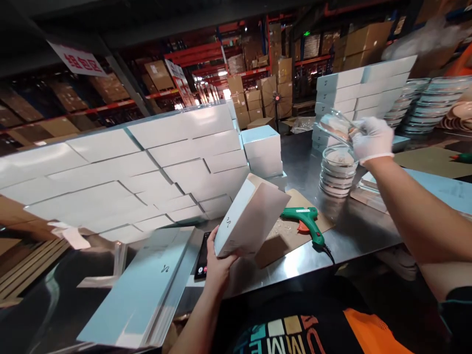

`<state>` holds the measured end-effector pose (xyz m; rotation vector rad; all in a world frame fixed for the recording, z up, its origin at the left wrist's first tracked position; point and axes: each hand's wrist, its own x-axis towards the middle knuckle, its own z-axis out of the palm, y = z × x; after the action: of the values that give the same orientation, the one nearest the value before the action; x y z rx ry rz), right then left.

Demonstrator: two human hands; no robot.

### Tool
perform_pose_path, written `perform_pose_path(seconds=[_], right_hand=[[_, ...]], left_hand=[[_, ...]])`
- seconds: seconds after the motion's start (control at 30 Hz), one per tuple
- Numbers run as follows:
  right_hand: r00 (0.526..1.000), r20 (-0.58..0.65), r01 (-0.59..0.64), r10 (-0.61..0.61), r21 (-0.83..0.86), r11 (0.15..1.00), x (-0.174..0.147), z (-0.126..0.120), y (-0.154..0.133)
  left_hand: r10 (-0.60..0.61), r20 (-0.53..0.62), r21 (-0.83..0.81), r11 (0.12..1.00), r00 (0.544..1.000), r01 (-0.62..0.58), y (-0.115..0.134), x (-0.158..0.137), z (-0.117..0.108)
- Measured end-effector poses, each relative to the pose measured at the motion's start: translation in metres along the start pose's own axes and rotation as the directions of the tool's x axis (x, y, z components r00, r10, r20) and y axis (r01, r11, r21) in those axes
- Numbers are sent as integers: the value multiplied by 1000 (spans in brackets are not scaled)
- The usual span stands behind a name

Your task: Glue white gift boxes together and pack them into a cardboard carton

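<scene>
Fingers of my left hand [220, 268], spread to its width, grip a tilted white-and-pale-blue cardboard box [250, 216] at six o'clock; my white-gloved right hand's [372, 139] seem closed on a blurred, clear round container [335, 129] at two o'clock. I judge this a picking-up step; the next move calls for steady grips.

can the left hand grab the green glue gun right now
Probably not without setting something down: the left hand holds a white box, though the green glue gun has its handle uncovered.
</scene>
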<state>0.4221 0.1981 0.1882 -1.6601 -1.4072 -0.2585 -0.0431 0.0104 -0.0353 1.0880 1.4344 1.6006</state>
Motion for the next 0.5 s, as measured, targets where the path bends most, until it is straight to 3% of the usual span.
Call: perform_pose_path(seconds=[0.07, 0.13, 0.17, 0.27, 0.37, 0.4, 0.43, 0.5], right_hand=[[997, 36, 63, -74, 235, 970, -27, -27, -30], [959, 233, 15, -160, 523, 852, -60, -54, -57], [920, 319, -2, -229, 585, 811, -76, -65, -70], [785, 505, -44, -360, 624, 780, -111, -83, -100], [655, 667, -155, -354, 578, 801, -129, -74, -119], [624, 690, -123, -367, 550, 826, -134, -67, -123], [613, 682, -36, -399, 528, 848, -139, -60, -125], [649, 575, 184, -498, 517, 836, -153, -45, -122]], left_hand=[[-11, 21, -46, 999, 1000, 12, -10, -2, 8], [-12, 46, -80, 997, 999, 16, -21, -3, 15], [-5, 61, -74, 997, 998, 9, -27, -5, 17], [0, 117, 8, 1000, 993, -1, -44, -15, 22], [3, 221, 123, 992, 975, -31, -52, -30, 26], [14, 255, 173, 983, 967, -60, -53, -34, 27], [23, 282, 230, 969, 959, -91, -53, -38, 29], [35, 295, 336, 932, 955, -138, -53, -42, 31]])
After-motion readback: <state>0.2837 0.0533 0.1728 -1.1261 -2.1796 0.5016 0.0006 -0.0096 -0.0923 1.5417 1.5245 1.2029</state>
